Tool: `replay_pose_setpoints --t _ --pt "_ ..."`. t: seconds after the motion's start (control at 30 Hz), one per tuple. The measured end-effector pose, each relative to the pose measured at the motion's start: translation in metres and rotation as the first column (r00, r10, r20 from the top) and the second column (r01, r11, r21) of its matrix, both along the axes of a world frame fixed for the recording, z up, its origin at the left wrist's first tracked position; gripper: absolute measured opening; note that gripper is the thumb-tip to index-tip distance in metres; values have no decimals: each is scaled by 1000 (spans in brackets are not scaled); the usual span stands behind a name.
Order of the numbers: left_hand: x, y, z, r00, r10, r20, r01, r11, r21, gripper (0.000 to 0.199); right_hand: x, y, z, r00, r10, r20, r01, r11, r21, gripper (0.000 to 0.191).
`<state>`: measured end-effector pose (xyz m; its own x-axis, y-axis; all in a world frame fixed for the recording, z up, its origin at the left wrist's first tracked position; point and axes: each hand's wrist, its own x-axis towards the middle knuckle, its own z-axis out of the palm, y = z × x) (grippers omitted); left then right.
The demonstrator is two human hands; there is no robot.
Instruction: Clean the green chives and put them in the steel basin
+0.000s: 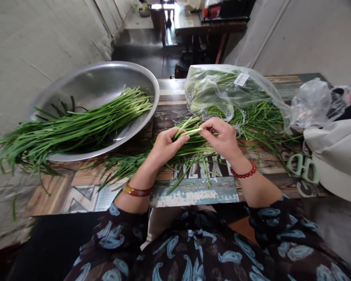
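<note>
Over the middle of the table, my left hand [167, 145] is closed round a few garlic chives [190, 132], their pale stem ends pointing right. My right hand [219, 136] pinches the tip of one of those pale stems between thumb and fingers. Beneath both hands lies a loose spread of more chives [128, 163], with short scraps near the front edge. To the left, a large metal basin [105, 74] holds a thick bundle of chives [87, 123] whose leaves hang over its rim. Behind my right hand is a clear plastic bag [234, 84] with chives inside and spilling out.
Light green-handled scissors [302, 168] lie at the right beside a white cap [336, 152]. A crumpled plastic bag [312, 101] sits behind them. The patterned wooden table [193, 193] runs close to a wall [46, 43] on the left. Another table [210, 25] stands farther back.
</note>
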<state>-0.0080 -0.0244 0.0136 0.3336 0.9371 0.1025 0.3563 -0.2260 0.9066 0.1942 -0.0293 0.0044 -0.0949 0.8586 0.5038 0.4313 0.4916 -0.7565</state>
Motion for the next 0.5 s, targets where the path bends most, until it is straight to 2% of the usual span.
replay_pose_setpoints --t 0.1,0.2,0.3,0.33,0.4,0.5 --pt "2 0 0 1000 20 9 -20 1000 12 26 -7 1 -10 974 5 -228 -38 989 -143 9" --pt "3 -1 0 999 45 12 -45 999 -7 24 -13 4 -19 869 -13 -494 -131 957 -257 10" --pt "3 -1 -1 997 81 5 -81 997 -14 21 -9 9 -21 771 -72 -632 -170 934 -314 18" --pt "3 -1 -2 996 92 4 -92 996 -13 21 -5 10 -19 765 -92 -637 -146 939 -311 21" --pt "2 -1 -4 994 105 11 -105 994 -11 20 4 10 -13 801 -102 -590 -67 964 -258 25" --pt "1 1 -6 994 104 33 -104 995 -10 19 12 6 1 934 -34 -355 1 996 -91 32"
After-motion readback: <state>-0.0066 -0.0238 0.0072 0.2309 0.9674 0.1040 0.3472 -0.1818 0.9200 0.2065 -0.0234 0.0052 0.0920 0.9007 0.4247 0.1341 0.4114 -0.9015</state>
